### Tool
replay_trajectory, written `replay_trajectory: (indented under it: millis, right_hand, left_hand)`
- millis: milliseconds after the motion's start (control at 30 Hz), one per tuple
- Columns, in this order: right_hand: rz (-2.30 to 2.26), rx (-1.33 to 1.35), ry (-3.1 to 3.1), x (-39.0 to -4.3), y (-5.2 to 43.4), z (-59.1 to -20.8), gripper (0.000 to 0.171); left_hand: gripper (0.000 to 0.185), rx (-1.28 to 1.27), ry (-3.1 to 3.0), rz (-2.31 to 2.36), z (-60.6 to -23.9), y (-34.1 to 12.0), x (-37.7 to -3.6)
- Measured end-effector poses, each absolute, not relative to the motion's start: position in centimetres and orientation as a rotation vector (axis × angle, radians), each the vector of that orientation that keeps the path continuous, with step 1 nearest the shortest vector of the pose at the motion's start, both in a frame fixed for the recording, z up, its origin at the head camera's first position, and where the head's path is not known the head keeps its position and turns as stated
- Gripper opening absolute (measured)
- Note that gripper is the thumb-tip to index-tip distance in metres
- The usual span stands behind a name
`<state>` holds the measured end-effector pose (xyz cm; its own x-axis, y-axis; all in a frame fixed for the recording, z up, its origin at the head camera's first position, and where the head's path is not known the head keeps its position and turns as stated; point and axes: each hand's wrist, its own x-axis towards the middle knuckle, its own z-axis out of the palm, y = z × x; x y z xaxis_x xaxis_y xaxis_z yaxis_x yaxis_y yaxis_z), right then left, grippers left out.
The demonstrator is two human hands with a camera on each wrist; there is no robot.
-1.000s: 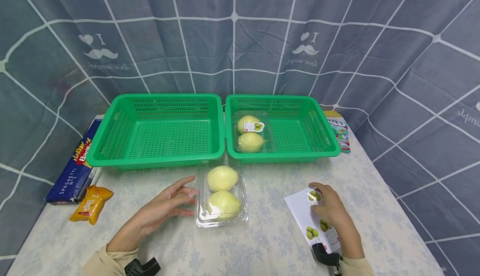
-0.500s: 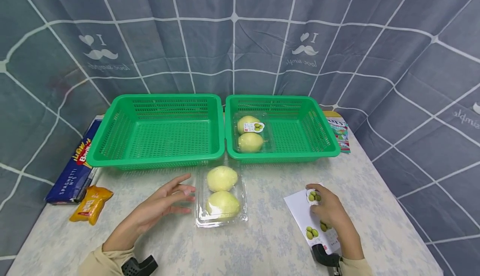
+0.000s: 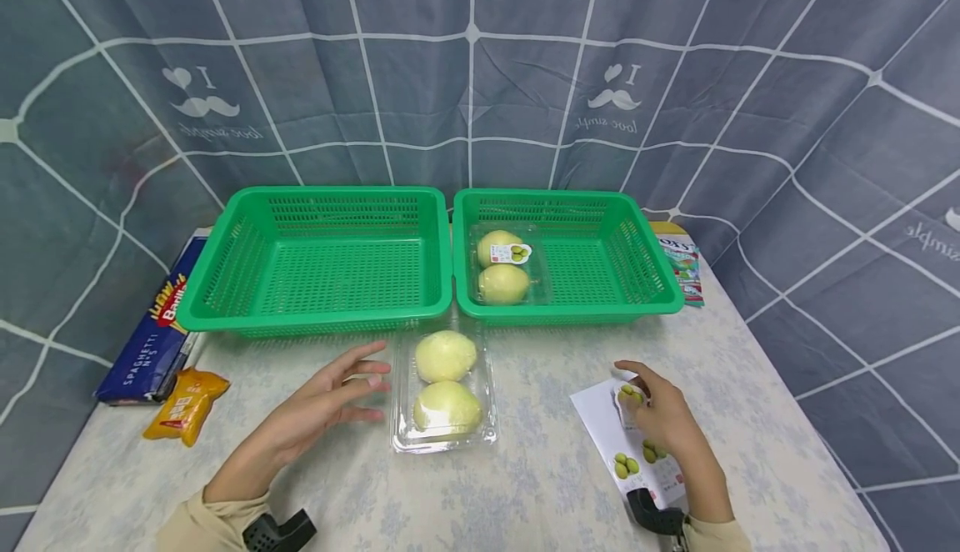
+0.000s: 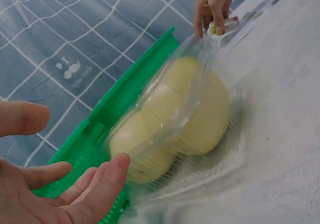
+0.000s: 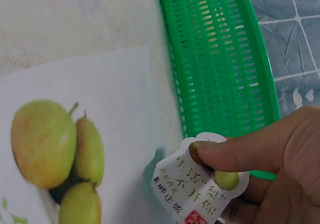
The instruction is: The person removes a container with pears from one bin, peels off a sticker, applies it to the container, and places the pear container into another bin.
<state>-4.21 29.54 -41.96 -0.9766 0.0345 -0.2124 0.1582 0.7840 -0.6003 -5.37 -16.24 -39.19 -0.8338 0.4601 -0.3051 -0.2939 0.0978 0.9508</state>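
Label (image 5: pixel 192 189) pinched in right hand (image 3: pixel 662 408), left hand (image 3: pixel 322 406) loosely spread beside pack (image 3: pixel 445 388): best held uncurled, clear of sheet (image 3: pixel 627 442).

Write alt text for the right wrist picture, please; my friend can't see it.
A right hand pinches a white, pear-printed label with Chinese lettering. On the picture's left is a white sheet printed with pears; beyond are a green perforated basket and a blue-grey curtain with white lines.
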Motion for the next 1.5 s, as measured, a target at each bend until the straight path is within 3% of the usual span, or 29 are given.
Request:
replay_trajectory:
  millis: [333,633,1067,1500]
  right_hand:
    - [-1.128,0.013,2.838,-4.6,27.2,-40.1,0.025]
    - [-1.471,-0.118,2.798,-5.4,22.2,-38.0,0.012]
    - [-1.784,-0.253,2.469,-6.4,14.6,-37.5,0.011]
    - [-1.793,-0.319,2.357,-6.3,13.0,-37.8,0.017]
  left_hand:
    - [0.062,0.258,1.825,1.77,-38.0,-15.3,-4.7]
    - [0.052,0.407,1.812,1.744,-38.1,-12.4,-4.9]
    - [0.06,0.42,1.904,1.708,-37.7,-10.1,-5.2]
    - [0.061,0.417,1.983,1.755,-37.9,-10.2,-5.2]
